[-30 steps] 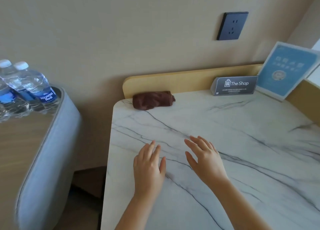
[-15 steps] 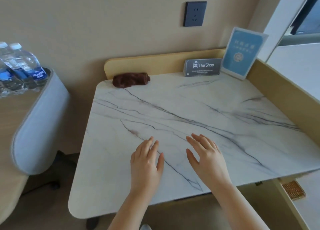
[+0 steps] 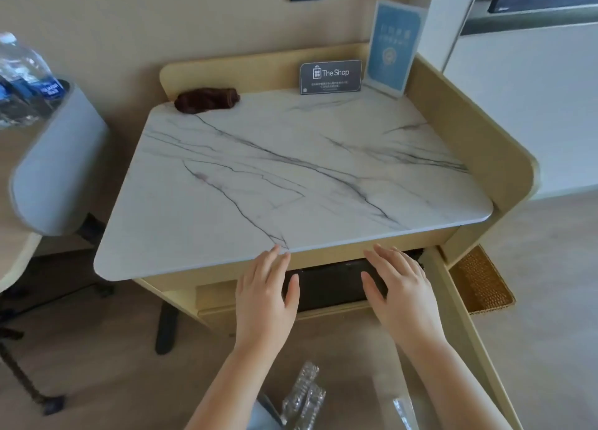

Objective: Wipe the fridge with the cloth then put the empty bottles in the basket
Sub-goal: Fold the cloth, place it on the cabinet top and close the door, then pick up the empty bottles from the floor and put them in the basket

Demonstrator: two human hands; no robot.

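Observation:
A dark brown cloth (image 3: pixel 206 100) lies bunched at the back left corner of the white marble top (image 3: pixel 291 177). Under that top a black fridge (image 3: pixel 330 282) sits in the wooden cabinet. My left hand (image 3: pixel 263 297) and my right hand (image 3: pixel 399 292) hover open in front of the cabinet, fingers straight, holding nothing. Crumpled clear empty bottles (image 3: pixel 305 397) lie on the floor between my arms, with another clear bottle (image 3: pixel 403 407) to the right. A woven basket (image 3: pixel 482 284) sits on the floor at the cabinet's right side.
Full water bottles (image 3: pixel 22 80) stand on a wooden desk at the left, behind a grey rounded chair back (image 3: pixel 58 170). A "The Shop" sign (image 3: pixel 330 76) and a blue card (image 3: pixel 393 46) stand at the back of the top. Wooden side panel (image 3: pixel 469 131) borders the right.
The view has pulled back and tilted down. Both hands came off the marble top toward me and now hover in front of the cabinet. The fridge, basket and floor bottles came into sight.

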